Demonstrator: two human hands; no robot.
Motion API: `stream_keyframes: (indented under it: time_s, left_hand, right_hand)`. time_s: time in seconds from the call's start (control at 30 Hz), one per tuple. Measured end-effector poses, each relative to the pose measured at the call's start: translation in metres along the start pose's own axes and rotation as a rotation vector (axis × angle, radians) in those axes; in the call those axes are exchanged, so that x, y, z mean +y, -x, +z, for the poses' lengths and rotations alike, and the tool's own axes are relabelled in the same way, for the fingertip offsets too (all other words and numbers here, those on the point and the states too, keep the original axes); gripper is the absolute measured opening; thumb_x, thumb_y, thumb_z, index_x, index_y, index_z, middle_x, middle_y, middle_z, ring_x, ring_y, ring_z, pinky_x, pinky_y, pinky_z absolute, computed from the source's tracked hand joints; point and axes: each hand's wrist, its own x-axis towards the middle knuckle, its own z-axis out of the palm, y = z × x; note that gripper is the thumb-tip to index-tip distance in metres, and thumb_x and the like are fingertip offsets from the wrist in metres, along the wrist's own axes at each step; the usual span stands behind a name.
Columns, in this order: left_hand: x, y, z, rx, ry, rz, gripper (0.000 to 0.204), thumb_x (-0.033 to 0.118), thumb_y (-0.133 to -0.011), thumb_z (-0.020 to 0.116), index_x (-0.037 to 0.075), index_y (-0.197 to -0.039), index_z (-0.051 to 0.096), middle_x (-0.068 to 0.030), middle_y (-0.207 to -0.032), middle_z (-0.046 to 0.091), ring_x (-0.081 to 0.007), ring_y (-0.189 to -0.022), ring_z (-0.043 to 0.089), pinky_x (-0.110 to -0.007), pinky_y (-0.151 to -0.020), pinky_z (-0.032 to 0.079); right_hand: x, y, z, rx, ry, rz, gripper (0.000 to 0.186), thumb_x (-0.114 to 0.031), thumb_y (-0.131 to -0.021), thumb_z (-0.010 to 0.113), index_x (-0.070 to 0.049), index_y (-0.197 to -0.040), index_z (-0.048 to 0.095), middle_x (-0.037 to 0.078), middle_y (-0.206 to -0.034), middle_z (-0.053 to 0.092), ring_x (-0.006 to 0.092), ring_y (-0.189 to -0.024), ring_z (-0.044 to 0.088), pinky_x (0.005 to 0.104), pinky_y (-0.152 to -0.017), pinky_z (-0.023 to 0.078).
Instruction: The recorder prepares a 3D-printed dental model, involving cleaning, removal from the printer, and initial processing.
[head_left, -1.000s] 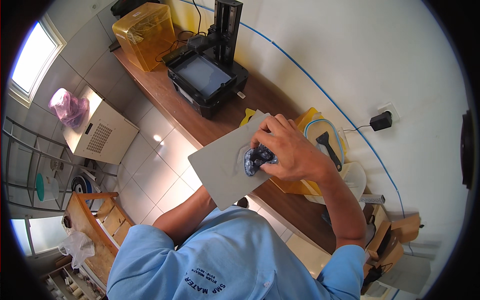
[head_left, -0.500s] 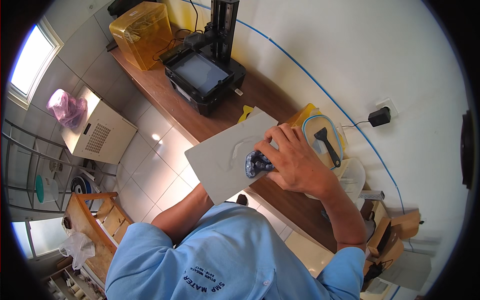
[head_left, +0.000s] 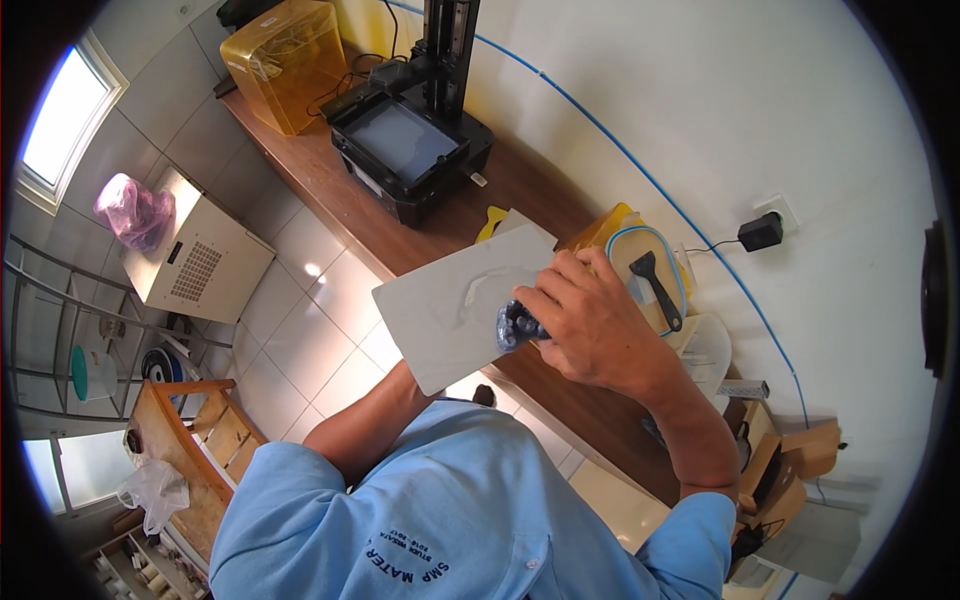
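Note:
My right hand (head_left: pixel 605 325) is closed round a small, knobbly, dark blue-grey dental model (head_left: pixel 517 327), its fingers covering part of it. The model is at the right side of a flat light-grey plate (head_left: pixel 440 320), which is tilted in front of my chest. A pale curved mark shows on the plate's surface. Whether model and plate touch, I cannot tell. My left forearm (head_left: pixel 370 420) reaches up behind the plate, which hides the left hand and its fingers.
A black resin 3D printer (head_left: pixel 410 150) and its amber cover (head_left: pixel 283 70) stand on the brown bench (head_left: pixel 330 215). Right of the plate, a black scraper (head_left: pixel 657 290) lies on a blue-rimmed container lid (head_left: pixel 640 305). Cardboard boxes (head_left: pixel 785 470) sit farther right.
My right hand and the dental model have shifted slightly right across the plate, baring more of the curved mark. The plate has tilted a little.

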Motion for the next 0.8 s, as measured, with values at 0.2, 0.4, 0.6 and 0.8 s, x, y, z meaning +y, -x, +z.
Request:
stream_keyframes:
  time_s: [0.2, 0.4, 0.6, 0.8]
  left_hand:
    - [0.005, 0.004, 0.003, 0.006, -0.107, 0.043, 0.048, 0.022, -0.099, 0.072, 0.006, -0.142, 0.059, -0.0094, -0.132, 0.066, -0.0154, -0.113, 0.068, -0.029, -0.092, 0.06]
    - [-0.001, 0.008, -0.005, -0.023, 0.127, -0.059, 0.051, 0.026, -0.101, 0.069, 0.006, -0.147, 0.055, -0.0107, -0.136, 0.065, -0.0187, -0.117, 0.067, -0.031, -0.098, 0.059]
    - [-0.02, -0.003, -0.019, -0.189, 0.41, -0.117, 0.048, 0.026, -0.104, 0.062, 0.004, -0.147, 0.053, -0.0131, -0.14, 0.063, -0.0242, -0.124, 0.063, -0.036, -0.106, 0.054]
    - [-0.009, 0.009, -0.099, -0.388, 0.637, -0.164, 0.046, 0.026, -0.107, 0.055, 0.001, -0.146, 0.053, -0.0162, -0.145, 0.06, -0.0296, -0.132, 0.058, -0.041, -0.114, 0.048]
  right_hand:
    - [0.009, 0.0, -0.012, 0.047, -0.125, -0.025, 0.037, -0.014, -0.073, 0.078, -0.005, -0.109, 0.074, 0.009, -0.1, 0.069, 0.0272, -0.107, 0.061, 0.0436, -0.1, 0.042]
    - [0.037, -0.013, -0.026, -0.088, -0.376, 0.11, 0.025, -0.017, -0.08, 0.08, -0.006, -0.102, 0.076, 0.009, -0.089, 0.072, 0.025, -0.095, 0.066, 0.0404, -0.097, 0.044]
    - [0.065, 0.004, -0.037, 0.024, -0.605, 0.285, 0.021, -0.011, -0.083, 0.077, -0.001, -0.101, 0.075, 0.011, -0.089, 0.074, 0.023, -0.083, 0.07, 0.0352, -0.083, 0.054]
    - [0.075, 0.146, -0.092, 0.386, -0.522, 0.58, 0.018, -0.01, -0.083, 0.077, 0.002, -0.097, 0.073, 0.008, -0.085, 0.073, 0.0154, -0.081, 0.068, 0.0296, -0.08, 0.054]
